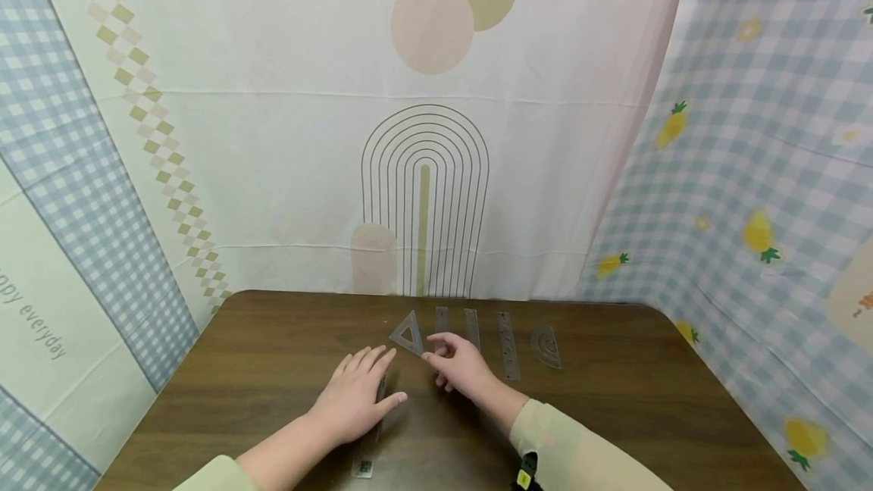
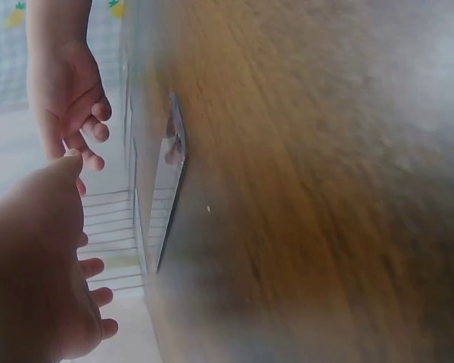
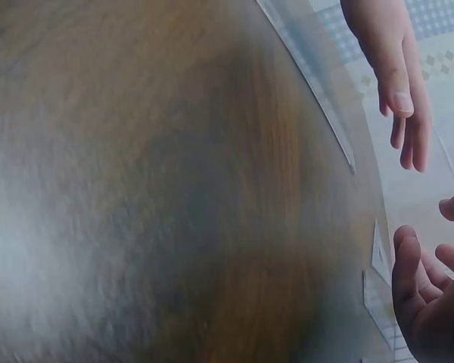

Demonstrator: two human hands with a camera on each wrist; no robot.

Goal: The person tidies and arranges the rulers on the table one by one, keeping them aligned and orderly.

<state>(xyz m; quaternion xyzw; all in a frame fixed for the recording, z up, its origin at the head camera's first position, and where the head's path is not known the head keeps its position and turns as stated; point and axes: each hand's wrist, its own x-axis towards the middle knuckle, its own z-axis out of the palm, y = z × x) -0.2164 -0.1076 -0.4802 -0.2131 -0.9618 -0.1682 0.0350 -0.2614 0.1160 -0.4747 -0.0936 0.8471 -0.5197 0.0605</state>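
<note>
My left hand (image 1: 351,400) hovers palm down with straight fingers over a long clear plastic strip, probably a ruler (image 1: 363,468), which it partly covers. That flat strip (image 3: 310,87) lies on the table in the right wrist view, below the left hand (image 3: 397,76). My right hand (image 1: 464,366) is raised near the lower tip of a clear set square (image 1: 409,334). Its fingers are loosely bent, and nothing shows between thumb and fingers in the right wrist view. Behind it are two clear straight rulers (image 1: 442,318), (image 1: 472,320), partly hidden by the hand.
Right of the right hand lie a clear ruler with cut-outs (image 1: 508,347) and a clear protractor (image 1: 547,347). All rest on a dark brown wooden table (image 1: 614,415). A patterned cloth (image 1: 286,173) hangs behind the table's far edge, with checked cloth (image 1: 750,135) at the right.
</note>
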